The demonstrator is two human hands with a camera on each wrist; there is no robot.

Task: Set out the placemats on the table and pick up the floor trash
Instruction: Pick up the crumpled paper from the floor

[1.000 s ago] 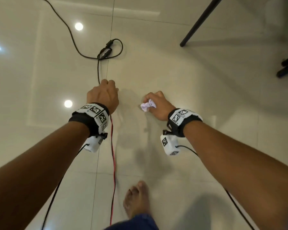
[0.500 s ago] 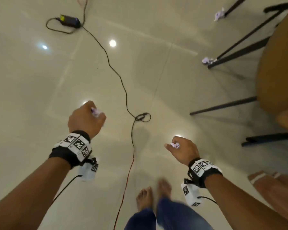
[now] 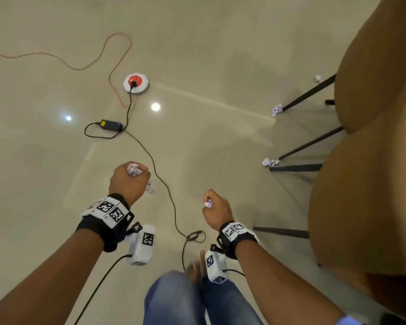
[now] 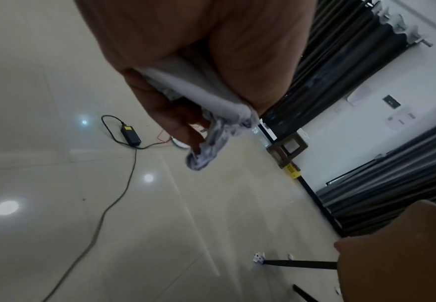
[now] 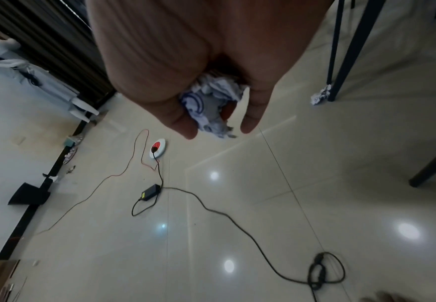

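My left hand (image 3: pixel 129 181) grips crumpled white-and-purple paper trash (image 3: pixel 133 171); the left wrist view shows that wad (image 4: pixel 211 130) hanging out below the curled fingers. My right hand (image 3: pixel 217 211) holds another crumpled paper ball (image 3: pixel 208 204), seen between thumb and fingers in the right wrist view (image 5: pixel 211 106). Both hands hang above the floor. More paper balls lie on the tiles by the chair legs: one (image 3: pixel 269 162) at mid right, one (image 3: pixel 277 110) farther back, one (image 3: pixel 317 78) beyond that. No placemats or table top are in view.
Tan chairs (image 3: pixel 370 141) with black legs (image 3: pixel 311 143) fill the right side. A black cable (image 3: pixel 164 184) runs across the floor from a power adapter (image 3: pixel 111 125) to a round white-and-red socket (image 3: pixel 136 83). A red wire (image 3: pixel 117 64) loops beyond. My legs in jeans (image 3: pixel 188 301) stand below.
I have risen from the floor and the view has swung toward the chairs. Both hands lifted, each still holding its paper trash; more paper balls, the adapter and the socket have come into view.
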